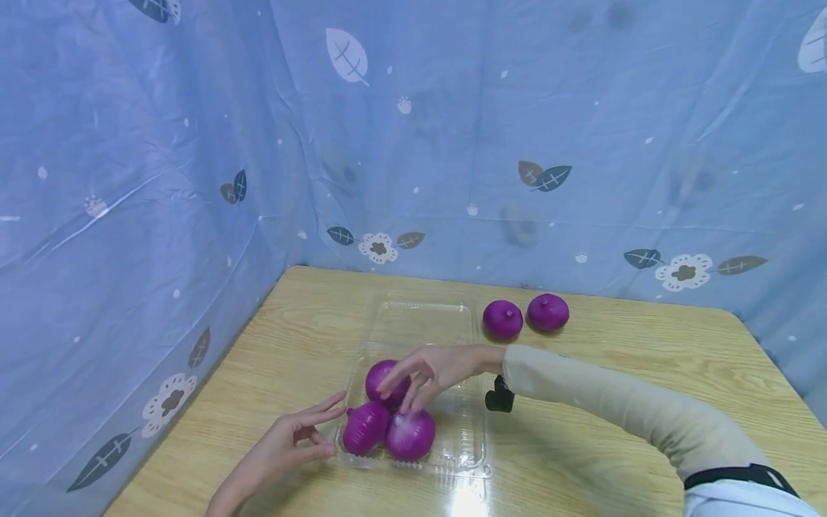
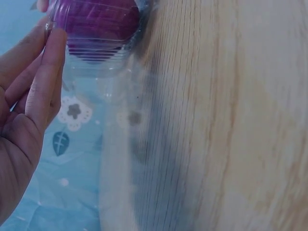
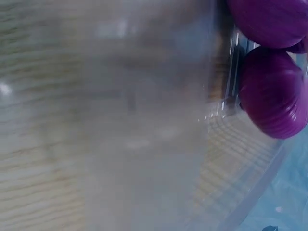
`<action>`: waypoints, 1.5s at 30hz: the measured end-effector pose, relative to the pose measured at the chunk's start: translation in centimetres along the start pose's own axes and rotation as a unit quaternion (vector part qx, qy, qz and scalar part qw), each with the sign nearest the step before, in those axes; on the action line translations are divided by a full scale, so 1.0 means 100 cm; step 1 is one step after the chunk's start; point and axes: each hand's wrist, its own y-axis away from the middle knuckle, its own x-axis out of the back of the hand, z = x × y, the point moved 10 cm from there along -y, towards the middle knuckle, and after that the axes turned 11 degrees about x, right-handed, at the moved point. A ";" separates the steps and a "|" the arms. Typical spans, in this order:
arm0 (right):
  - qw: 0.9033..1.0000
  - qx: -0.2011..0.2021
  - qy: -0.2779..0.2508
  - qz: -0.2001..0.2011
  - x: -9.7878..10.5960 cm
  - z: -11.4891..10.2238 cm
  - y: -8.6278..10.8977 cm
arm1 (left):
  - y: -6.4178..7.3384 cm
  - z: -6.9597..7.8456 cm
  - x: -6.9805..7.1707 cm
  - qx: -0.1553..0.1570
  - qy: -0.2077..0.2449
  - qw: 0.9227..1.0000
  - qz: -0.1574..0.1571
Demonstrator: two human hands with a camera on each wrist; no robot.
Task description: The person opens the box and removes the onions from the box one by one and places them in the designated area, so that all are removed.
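Note:
Three purple onions sit together in the near half of a clear plastic clamshell container (image 1: 452,459): a back onion (image 1: 375,377), a left onion (image 1: 365,431) and a right onion (image 1: 411,439). My right hand (image 1: 439,370) reaches over them from the right. Its loosely bent fingers overlap the back and right onions in the head view. At the container's left rim is my left hand (image 1: 287,441), thumb and fingers spread apart, fingertips right at the edge. The left wrist view shows those fingers (image 2: 45,86) against the clear wall, beside an onion (image 2: 101,24).
Two more purple onions, one nearer (image 1: 502,320) and one farther right (image 1: 548,312), lie on the wooden table (image 1: 620,352) beyond the right forearm. The container's lid half (image 1: 423,323) lies folded back. A blue patterned curtain (image 1: 452,143) hangs behind and to the left.

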 end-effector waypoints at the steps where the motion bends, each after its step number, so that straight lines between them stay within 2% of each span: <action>1: 1.000 0.000 0.004 0.006 0.001 0.000 0.001 | 0.000 0.000 0.000 -0.002 0.001 1.000 0.000; 5: 1.000 0.016 0.020 0.015 0.003 -0.004 -0.001 | 0.002 -0.001 0.000 -0.010 0.004 1.000 -0.002; 8: 0.999 0.027 0.038 -0.009 -0.004 -0.007 -0.007 | 0.002 -0.001 -0.002 -0.012 0.008 1.000 -0.005; 10: 0.999 0.015 0.045 -0.024 -0.006 -0.005 -0.007 | 0.001 -0.001 -0.002 -0.012 0.004 1.000 -0.004; 15: 0.998 -0.014 0.069 0.003 0.007 -0.005 0.005 | 0.000 0.001 -0.001 -0.019 -0.010 1.000 0.005; 20: 0.996 0.010 0.092 0.003 0.012 -0.011 0.011 | 0.001 0.002 0.001 -0.022 -0.003 1.000 0.008; 24: 0.996 0.002 0.088 -0.007 0.005 -0.006 0.006 | 0.001 0.002 0.001 -0.025 0.001 1.000 0.004; 30: 0.998 -0.013 0.052 -0.039 -0.005 -0.001 -0.005 | 0.000 0.001 0.001 -0.026 0.003 1.000 0.006; 35: 0.999 -0.017 0.041 -0.023 0.006 -0.006 0.012 | 0.000 0.003 0.001 -0.026 0.008 1.000 0.005; 39: 0.997 -0.012 0.081 -0.008 0.014 -0.014 0.025 | 0.001 0.003 0.001 -0.023 0.012 1.000 0.002; 42: 0.991 -0.039 0.119 -0.039 0.007 -0.008 0.030 | 0.001 0.002 0.001 -0.024 0.014 1.000 0.002; 45: 0.985 -0.084 0.128 -0.079 -0.008 0.007 0.038 | 0.001 0.002 0.000 -0.028 0.019 0.999 -0.003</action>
